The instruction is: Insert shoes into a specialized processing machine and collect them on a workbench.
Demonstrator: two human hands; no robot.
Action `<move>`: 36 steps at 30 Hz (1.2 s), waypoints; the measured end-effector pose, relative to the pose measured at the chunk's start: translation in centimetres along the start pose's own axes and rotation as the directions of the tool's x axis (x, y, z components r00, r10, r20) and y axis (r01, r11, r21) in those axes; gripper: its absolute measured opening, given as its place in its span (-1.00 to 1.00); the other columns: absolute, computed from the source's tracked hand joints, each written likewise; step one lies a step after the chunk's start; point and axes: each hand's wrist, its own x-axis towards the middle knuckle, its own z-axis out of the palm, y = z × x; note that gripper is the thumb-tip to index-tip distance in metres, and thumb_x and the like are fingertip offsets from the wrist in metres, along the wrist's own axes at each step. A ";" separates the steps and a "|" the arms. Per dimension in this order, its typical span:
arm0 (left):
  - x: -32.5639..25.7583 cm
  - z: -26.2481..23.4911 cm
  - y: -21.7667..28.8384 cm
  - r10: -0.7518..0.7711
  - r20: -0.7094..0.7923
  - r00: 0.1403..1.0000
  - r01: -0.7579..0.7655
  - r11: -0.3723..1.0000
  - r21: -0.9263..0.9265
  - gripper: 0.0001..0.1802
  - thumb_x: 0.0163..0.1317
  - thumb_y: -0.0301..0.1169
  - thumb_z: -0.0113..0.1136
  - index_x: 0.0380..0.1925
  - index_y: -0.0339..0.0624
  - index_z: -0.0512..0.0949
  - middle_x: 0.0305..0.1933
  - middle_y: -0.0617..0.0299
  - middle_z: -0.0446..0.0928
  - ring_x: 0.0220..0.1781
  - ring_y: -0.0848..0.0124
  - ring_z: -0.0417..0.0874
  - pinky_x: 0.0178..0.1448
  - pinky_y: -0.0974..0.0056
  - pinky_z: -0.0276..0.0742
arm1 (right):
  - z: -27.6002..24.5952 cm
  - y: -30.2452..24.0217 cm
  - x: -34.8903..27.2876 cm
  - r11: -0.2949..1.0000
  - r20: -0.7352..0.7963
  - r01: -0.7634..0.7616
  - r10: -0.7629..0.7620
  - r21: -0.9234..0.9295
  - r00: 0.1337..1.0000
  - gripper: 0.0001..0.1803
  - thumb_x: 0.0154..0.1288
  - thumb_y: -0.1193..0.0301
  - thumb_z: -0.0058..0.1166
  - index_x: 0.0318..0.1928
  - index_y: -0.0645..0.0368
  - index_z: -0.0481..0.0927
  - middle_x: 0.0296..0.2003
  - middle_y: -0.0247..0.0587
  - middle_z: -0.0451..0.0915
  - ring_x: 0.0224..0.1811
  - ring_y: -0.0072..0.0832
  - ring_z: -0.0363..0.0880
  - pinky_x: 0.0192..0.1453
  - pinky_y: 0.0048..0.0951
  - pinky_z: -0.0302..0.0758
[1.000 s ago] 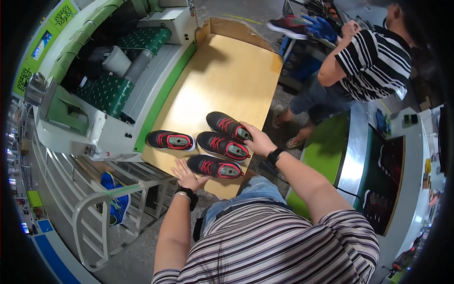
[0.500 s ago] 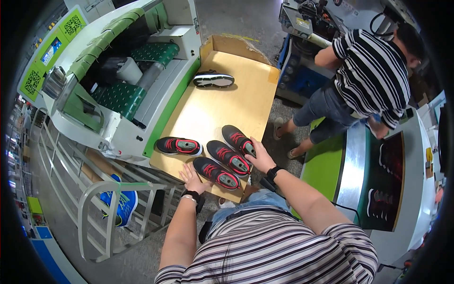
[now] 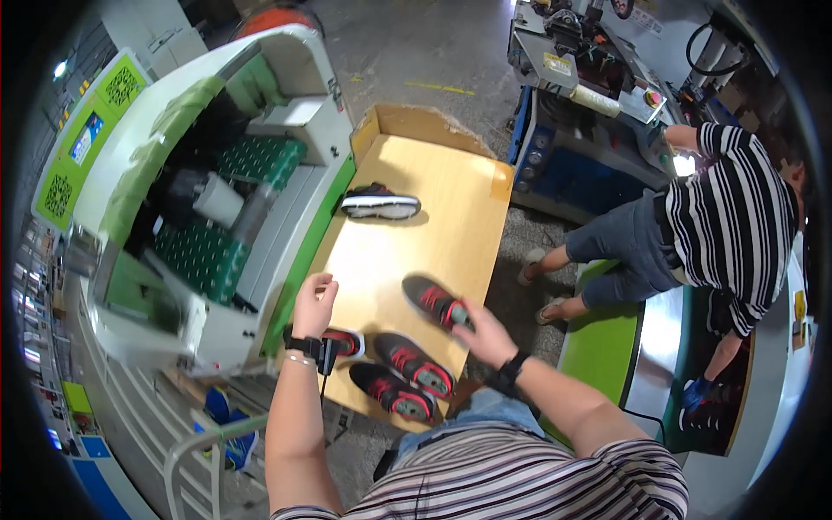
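Several black shoes with red insides lie on a wooden table. My right hand grips the near end of one black shoe, which sits apart from the rest. Two more shoes lie side by side at the near edge. A further shoe is partly hidden behind my left wrist. My left hand hovers open above the table's left side and holds nothing. One shoe lies on its side at the far left, sole facing me.
A green and white machine with rollers borders the table's left edge. A person in a striped shirt stands to the right by a green bench. A blue machine stands beyond the table. A metal rail is at lower left.
My left hand has lifted off the near shoe and moved left. My right hand has drawn one shoe away from the row. A shoe has come into view at the far left.
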 end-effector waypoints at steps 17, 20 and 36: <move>23.4 10.4 -4.1 -0.144 0.629 0.764 0.283 0.951 -0.125 -0.13 -0.03 -0.68 0.44 0.29 -0.28 0.19 0.18 0.00 0.42 0.08 0.22 0.60 0.05 0.15 0.68 | 2.0 4.5 -0.4 0.989 0.308 0.135 -0.109 -0.064 0.945 -0.19 0.31 0.01 0.10 0.39 0.23 0.18 0.30 0.08 0.26 0.35 0.00 0.26 0.41 -0.06 0.19; 21.0 8.8 -4.0 -0.298 0.536 0.790 0.157 0.943 0.294 -0.34 -0.15 -0.43 0.62 -0.06 -0.23 0.41 0.07 0.01 0.40 -0.19 0.33 0.60 -0.12 0.21 0.68 | 1.9 4.2 0.0 0.987 0.328 0.138 -0.104 -0.085 0.939 -0.19 0.32 0.00 0.09 0.38 0.26 0.19 0.28 0.09 0.28 0.33 0.01 0.27 0.40 -0.06 0.20; 5.3 14.9 -0.1 0.001 0.476 0.879 0.052 0.994 -0.099 0.10 -0.06 -0.39 0.43 0.46 -0.23 -0.01 0.30 -0.15 0.30 0.32 0.08 0.40 0.39 0.17 0.31 | 2.3 3.4 -0.3 0.989 0.330 0.137 -0.112 -0.055 0.937 -0.17 0.23 0.09 0.22 0.36 0.24 0.19 0.25 0.12 0.32 0.29 0.06 0.30 0.37 -0.04 0.26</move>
